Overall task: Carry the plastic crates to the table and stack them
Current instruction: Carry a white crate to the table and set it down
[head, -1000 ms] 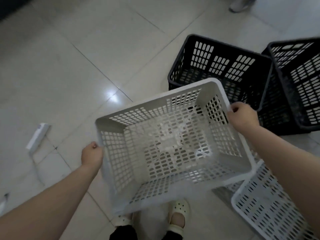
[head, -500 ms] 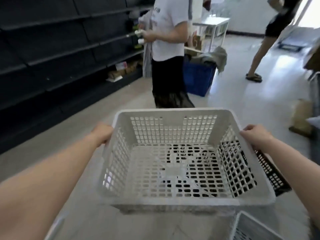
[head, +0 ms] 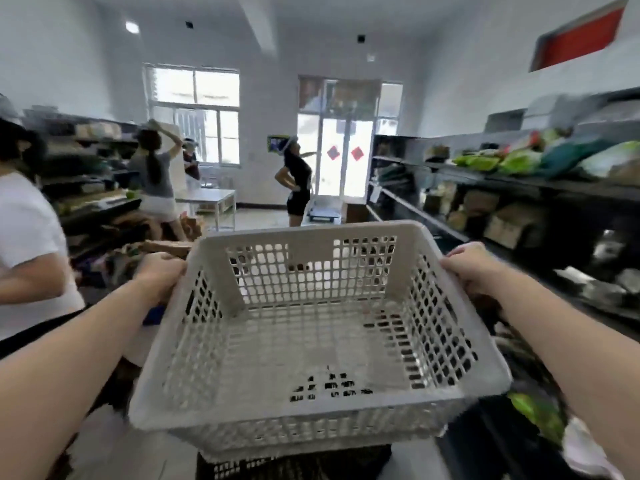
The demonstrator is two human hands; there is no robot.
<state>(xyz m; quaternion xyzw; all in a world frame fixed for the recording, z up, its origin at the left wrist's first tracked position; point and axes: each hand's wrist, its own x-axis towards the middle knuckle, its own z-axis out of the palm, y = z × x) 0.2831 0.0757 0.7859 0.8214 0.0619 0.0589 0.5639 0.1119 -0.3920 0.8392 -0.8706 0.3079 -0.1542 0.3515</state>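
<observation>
I hold an empty white perforated plastic crate (head: 311, 348) level at chest height in front of me. My left hand (head: 161, 273) grips its left rim and my right hand (head: 474, 268) grips its right rim. Below the crate, at the bottom edge of the view, part of a black crate (head: 277, 465) shows. A white table (head: 207, 197) stands far ahead, left of centre, near the windows.
A person in a white shirt (head: 24, 237) stands close on my left. Dark shelves (head: 519, 209) with boxes and green packets line the right side. Cardboard clutter (head: 159, 244) lies ahead on the left. Two more people (head: 298, 181) stand near the far door.
The view has swung up from the floor to the room. The white crate has risen with both hands still on its rims. The person in white now stands at my left.
</observation>
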